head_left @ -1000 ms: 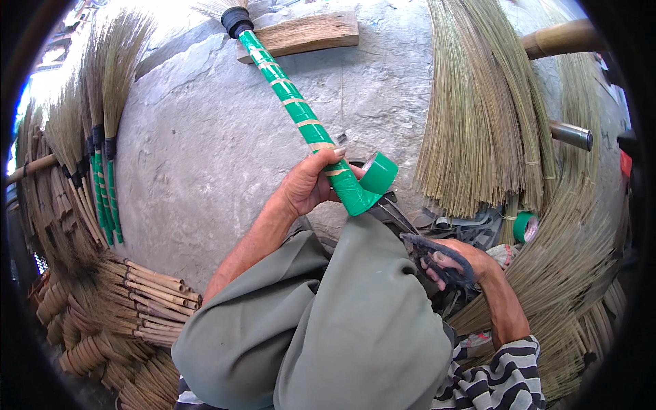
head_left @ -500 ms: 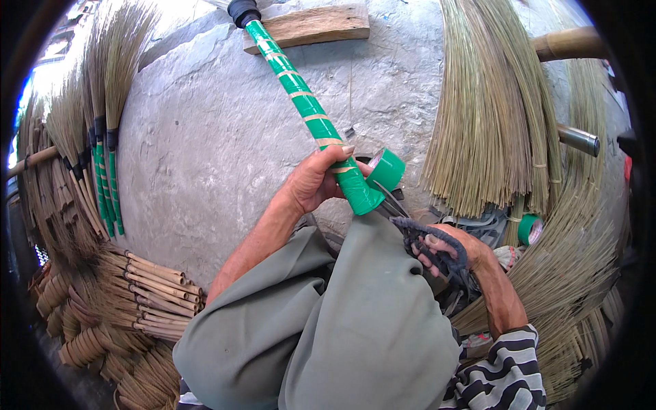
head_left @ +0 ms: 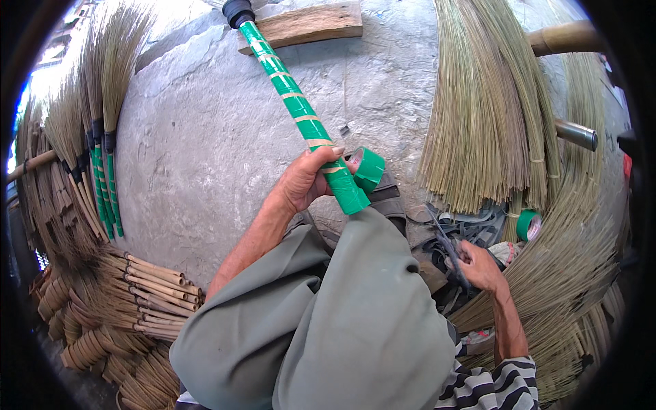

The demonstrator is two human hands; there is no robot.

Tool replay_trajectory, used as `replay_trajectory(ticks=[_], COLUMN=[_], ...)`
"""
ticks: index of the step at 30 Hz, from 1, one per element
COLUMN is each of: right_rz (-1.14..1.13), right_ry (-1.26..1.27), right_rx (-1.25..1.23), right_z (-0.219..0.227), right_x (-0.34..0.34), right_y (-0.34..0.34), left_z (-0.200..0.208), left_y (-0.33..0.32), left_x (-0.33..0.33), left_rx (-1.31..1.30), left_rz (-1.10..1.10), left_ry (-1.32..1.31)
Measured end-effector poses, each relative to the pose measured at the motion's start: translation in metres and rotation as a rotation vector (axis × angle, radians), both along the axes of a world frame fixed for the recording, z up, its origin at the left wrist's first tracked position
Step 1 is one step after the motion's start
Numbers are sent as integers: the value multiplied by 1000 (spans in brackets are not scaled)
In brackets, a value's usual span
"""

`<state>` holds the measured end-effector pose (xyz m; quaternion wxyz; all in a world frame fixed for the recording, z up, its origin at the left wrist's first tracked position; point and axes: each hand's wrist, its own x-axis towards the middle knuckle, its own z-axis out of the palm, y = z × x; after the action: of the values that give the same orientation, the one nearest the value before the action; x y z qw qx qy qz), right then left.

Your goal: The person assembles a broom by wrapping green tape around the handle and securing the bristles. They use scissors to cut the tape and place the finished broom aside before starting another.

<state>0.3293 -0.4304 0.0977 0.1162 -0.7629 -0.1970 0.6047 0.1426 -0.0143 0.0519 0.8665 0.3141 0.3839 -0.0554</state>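
My left hand [head_left: 301, 183] is closed round the lower end of a broom handle [head_left: 298, 106] wrapped in green tape with pale bands. The handle slants up and away to a black collar [head_left: 238, 12], its lower end at my knee. A green tape roll [head_left: 371, 169] sits against the fingers of that hand, beside the handle. Off to the right, my right hand [head_left: 484, 266] is closed on scissors [head_left: 451, 256] with dark wrapped handles. They are over a heap of dark and grey strips [head_left: 471, 229]; blur hides part of the blades.
Straw bundles [head_left: 478, 109] stand at the right, with a second green tape roll [head_left: 529, 225] below them. A wooden block [head_left: 307, 24] lies under the broom's far end. Finished brooms [head_left: 102, 137] lean at the left, above a stack of bamboo sticks [head_left: 160, 290].
My right hand has moved right with the scissors, away from the handle's end to the heap of strips. My left hand keeps its grip; the tape roll beside it has shifted slightly left.
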Motion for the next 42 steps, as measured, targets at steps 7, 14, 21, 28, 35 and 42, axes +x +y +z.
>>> replay_trajectory(ticks=[7, 14, 21, 28, 35, 42], right_rz=[311, -443, -843, -48, 248, -288], right_ry=[-633, -22, 564, -800, -1301, -620], right_rx=[253, 498, 502, 796, 306, 509], right_z=[15, -48, -77, -42, -45, -6], right_x=[-32, -37, -43, 6, 90, 12], right_y=[-44, 146, 234, 194, 150, 149], left_z=[-4, -4, 4, -4, -6, -12], left_y=[1, -1, -1, 1, 16, 5], left_x=[-1, -1, -10, 13, 34, 72], left_rx=[-29, -75, -29, 274, -10, -192], left_rz=[-10, 44, 74, 329, 539, 608], left_ry=[-47, -58, 44, 183, 62, -124])
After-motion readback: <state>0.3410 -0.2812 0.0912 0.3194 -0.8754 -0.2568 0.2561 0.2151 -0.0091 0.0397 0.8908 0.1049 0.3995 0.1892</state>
